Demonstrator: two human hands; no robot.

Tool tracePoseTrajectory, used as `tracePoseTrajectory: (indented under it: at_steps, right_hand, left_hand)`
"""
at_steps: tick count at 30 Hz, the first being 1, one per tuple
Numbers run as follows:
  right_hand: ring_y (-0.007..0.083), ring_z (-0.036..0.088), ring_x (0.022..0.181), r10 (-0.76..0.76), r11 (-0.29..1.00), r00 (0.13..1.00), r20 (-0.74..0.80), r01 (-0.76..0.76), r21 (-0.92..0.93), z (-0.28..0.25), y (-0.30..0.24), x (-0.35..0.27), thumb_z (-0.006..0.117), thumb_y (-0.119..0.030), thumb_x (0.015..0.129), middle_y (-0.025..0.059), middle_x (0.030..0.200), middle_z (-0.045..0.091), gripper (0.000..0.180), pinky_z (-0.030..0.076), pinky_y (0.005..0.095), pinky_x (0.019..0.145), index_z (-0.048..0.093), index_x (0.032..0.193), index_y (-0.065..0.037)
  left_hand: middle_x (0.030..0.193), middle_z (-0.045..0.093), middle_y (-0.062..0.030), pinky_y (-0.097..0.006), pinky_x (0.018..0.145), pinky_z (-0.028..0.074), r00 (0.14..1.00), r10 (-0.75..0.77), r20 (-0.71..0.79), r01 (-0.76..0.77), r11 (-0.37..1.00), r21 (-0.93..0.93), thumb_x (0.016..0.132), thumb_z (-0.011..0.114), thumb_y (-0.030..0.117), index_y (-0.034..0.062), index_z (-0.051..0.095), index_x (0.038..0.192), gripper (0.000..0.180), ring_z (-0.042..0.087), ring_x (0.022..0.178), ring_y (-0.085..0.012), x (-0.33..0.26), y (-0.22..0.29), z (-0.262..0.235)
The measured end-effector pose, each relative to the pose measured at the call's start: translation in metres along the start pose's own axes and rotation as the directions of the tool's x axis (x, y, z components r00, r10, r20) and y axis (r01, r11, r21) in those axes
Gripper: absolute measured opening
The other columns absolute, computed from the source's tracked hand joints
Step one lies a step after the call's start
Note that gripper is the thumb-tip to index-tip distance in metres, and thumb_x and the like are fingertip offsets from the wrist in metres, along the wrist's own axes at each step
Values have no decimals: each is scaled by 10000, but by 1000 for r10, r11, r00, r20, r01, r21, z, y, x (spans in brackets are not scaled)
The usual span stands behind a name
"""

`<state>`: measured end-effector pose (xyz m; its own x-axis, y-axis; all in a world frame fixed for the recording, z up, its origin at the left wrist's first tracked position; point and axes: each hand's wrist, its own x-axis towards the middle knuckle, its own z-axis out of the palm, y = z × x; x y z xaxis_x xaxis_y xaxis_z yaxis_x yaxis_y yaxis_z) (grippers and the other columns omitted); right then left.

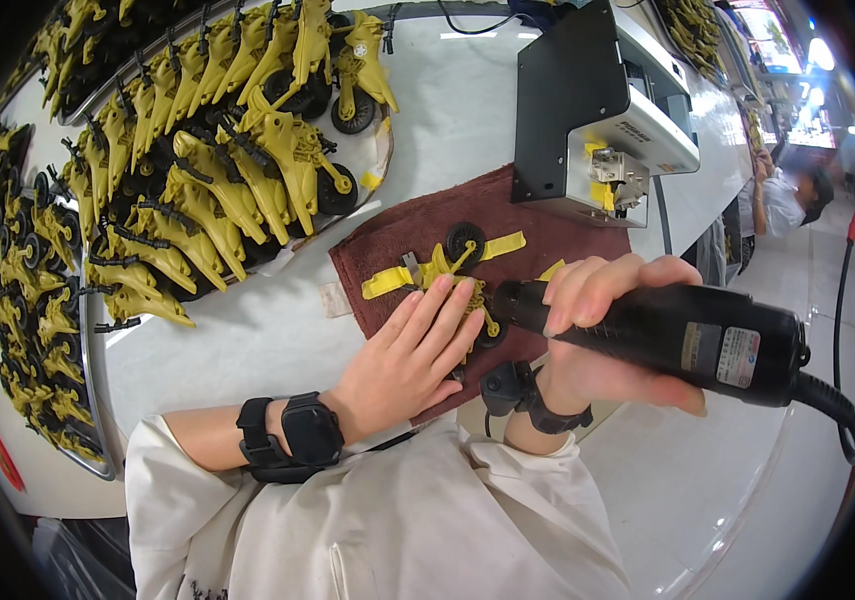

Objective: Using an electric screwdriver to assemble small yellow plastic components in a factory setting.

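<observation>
- Pressing flat, left hand (pixel 409 352) pins small yellow plastic wheeled toy (pixel 444 268) on maroon cloth mat (pixel 387 240), table centre.
- Right hand (pixel 602 335) grips black electric screwdriver (pixel 667 330), tip at toy.
- Toy likely light, stiff, skittish; hold by body, beside wheels.

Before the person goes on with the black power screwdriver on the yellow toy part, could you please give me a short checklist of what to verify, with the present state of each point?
1. Left hand presses the yellow toy part flat: ok.
2. Part lies on the dark red cloth, not on the bare table: ok.
3. Right hand grips the black power screwdriver firmly: ok.
4. Driver tip sits on a screw: cannot tell, the left fingers hide it.
5. Left fingers clear of the tip: not ok, they lie right beside it.
6. Driver's cable runs free: ok as far as seen.
</observation>
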<state>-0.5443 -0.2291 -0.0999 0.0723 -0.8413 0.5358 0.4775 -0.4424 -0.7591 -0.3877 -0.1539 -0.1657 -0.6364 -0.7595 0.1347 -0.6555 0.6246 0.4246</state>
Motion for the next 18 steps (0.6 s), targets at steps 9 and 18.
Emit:
tracePoseTrajectory:
  at_steps: [9,18]
  right_hand:
    - [211,537,480,44,959,996,79,-20,-283,7,-7,-6,563,-808,602,101,692,559,945,441,326,479,408,1073,-3]
    - [204,523,476,-467,801,816,-341,227,-554,-34,-58,82,386,-860,685,102,608,547,947,442,301,456,472,1054,8]
  left_hand:
    - [1444,297,-191,-421,1078,259,1000,-17,16,18,999,-38,736,648,444,37,372,1360,795,268,1347,-348,3,-2,-3]
    - [1431,298,-222,-481,1046,299,998,36,-55,-44,988,-147,733,678,387,68,395,1352,752,290,1321,-396,2,-6,-1]
